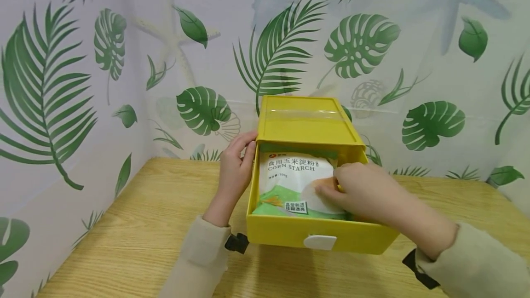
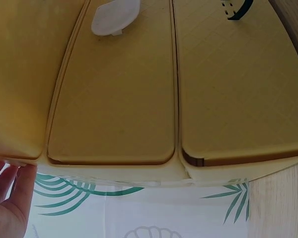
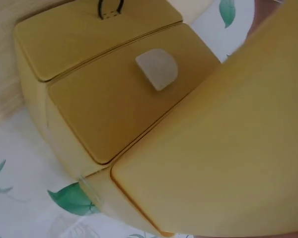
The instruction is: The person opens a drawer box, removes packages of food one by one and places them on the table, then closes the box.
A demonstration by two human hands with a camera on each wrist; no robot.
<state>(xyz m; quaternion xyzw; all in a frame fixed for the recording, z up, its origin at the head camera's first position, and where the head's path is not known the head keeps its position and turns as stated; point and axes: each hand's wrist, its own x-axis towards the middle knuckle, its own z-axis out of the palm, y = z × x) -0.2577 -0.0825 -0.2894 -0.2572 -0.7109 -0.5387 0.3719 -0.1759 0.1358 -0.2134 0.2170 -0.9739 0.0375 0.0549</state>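
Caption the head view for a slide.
Right hand touching a corn starch bag inside an open yellow drawer; left hand at the cabinet's edge.

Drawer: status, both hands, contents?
Left hand against cabinet. Right hand at starch bag, grip unclear. Starch bag inside open drawer; no obstruction visible.

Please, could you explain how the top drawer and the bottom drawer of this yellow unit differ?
The top drawer is pulled out, while the bottom drawer is closed. The top drawer has a white tab on its front; the bottom drawer has a black loop. The top drawer shows a corn starch packet inside; the bottom drawer's inside is hidden. Both drawers are yellow.
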